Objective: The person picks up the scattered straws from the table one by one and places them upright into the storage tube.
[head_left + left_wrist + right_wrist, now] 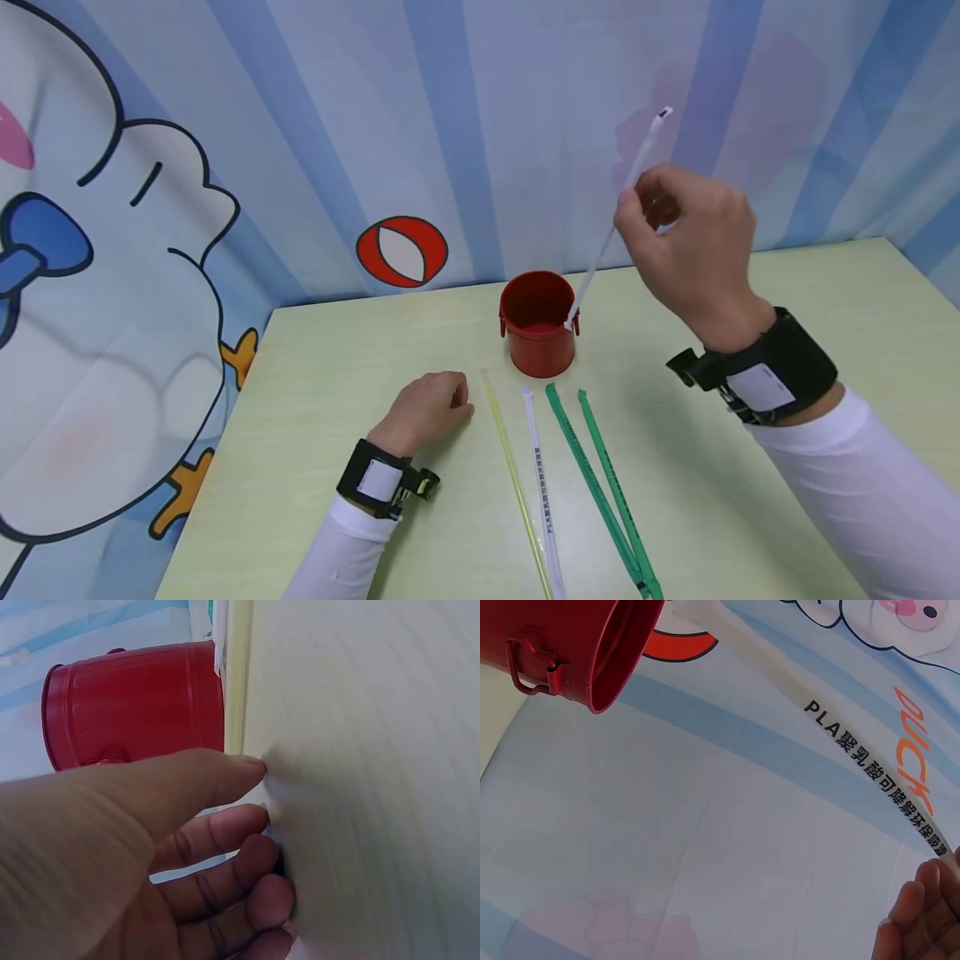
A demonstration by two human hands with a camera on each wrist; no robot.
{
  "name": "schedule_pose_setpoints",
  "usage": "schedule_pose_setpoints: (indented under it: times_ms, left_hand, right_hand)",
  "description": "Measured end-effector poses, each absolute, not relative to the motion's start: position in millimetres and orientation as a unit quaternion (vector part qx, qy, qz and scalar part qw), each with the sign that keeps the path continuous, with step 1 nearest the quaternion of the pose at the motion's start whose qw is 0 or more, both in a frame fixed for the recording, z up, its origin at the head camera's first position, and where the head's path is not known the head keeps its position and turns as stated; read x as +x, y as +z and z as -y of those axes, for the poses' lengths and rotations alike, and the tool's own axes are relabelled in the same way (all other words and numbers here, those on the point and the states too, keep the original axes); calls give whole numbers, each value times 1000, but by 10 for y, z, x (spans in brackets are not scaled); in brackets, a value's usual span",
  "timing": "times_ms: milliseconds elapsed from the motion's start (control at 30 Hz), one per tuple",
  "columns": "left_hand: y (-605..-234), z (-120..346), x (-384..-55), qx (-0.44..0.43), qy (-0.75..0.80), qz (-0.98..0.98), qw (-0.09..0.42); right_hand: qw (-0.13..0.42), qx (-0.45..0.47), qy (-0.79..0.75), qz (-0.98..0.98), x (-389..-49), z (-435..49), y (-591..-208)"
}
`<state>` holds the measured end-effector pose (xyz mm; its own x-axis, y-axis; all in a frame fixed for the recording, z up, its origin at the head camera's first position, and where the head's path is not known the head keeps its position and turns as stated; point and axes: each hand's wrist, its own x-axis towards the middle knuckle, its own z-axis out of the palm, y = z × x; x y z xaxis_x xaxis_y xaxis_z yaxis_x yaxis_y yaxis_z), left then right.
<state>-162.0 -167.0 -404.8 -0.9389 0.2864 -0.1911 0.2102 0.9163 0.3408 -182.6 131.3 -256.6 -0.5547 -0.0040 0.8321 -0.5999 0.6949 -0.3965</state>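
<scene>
My right hand pinches a white paper-wrapped straw between thumb and fingers, raised above the table. The straw slants, its lower end at the right side of a red bucket; whether they touch I cannot tell. Black print shows along the wrapper in the right wrist view. My left hand rests on the tabletop, fingers loosely curled and holding nothing. Just right of it lies a yellow straw. Beside that are a white wrapped straw and two green wrapped straws.
The pale wooden table ends at a blue striped cloth backdrop with cartoon prints. The bucket stands upright near the back edge, with small handles on its sides.
</scene>
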Motion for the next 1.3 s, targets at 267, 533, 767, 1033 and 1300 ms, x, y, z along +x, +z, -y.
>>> schedule_pose_setpoints:
  times_ms: [267, 533, 767, 1033, 1300]
  left_hand:
    - [-4038, 1669, -1622, 128, 161, -971, 119]
    - [-4046, 1668, -1626, 132, 162, -971, 116]
    - [-4060, 1662, -1637, 134, 158, -972, 114]
    - [-4067, 1653, -1638, 135, 154, -972, 111]
    - [-4062, 1652, -1628, 134, 159, -972, 111]
  right_hand:
    - [452, 197, 343, 800, -1918, -1272, -2608]
    - [432, 187, 341, 814, -1999, -1179, -2725]
    - [409, 192, 321, 832, -2033, -1127, -2834]
    - [385, 186, 321, 845, -2087, -1085, -2945]
    - [335, 175, 329, 866, -2123, -1059, -3107]
